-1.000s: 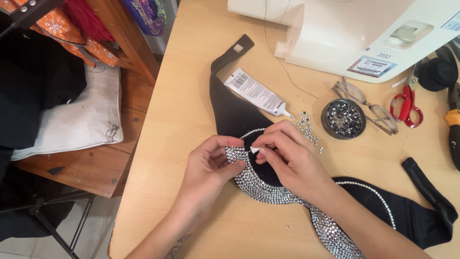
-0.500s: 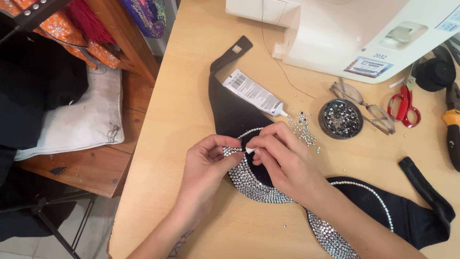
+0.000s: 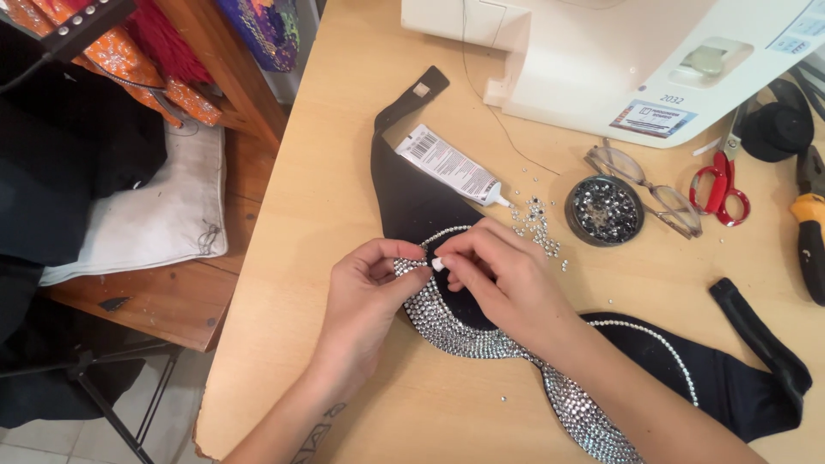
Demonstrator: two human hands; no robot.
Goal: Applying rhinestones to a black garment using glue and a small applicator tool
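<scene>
A black bra-shaped garment (image 3: 411,202) lies on the wooden table (image 3: 335,155), its lower edge covered with rows of silver rhinestones (image 3: 468,338). My left hand (image 3: 371,296) pinches the rhinestone-covered edge of the left cup with thumb and fingers. My right hand (image 3: 503,279) rests on the cup and holds a small white-tipped stick (image 3: 437,264) against the stones. Loose rhinestones (image 3: 537,225) lie scattered just beyond my right hand. A tube of glue (image 3: 449,164) rests on the garment's black strap.
A round black dish of rhinestones (image 3: 603,210) sits beside eyeglasses (image 3: 646,186). A white sewing machine (image 3: 619,60) stands at the back. Red-handled scissors (image 3: 720,180) and a yellow-handled tool (image 3: 808,242) lie at the right. A wooden bench with a white cushion (image 3: 146,215) stands left of the table.
Both hands stay on the left cup with small finger shifts. The view has drifted slightly.
</scene>
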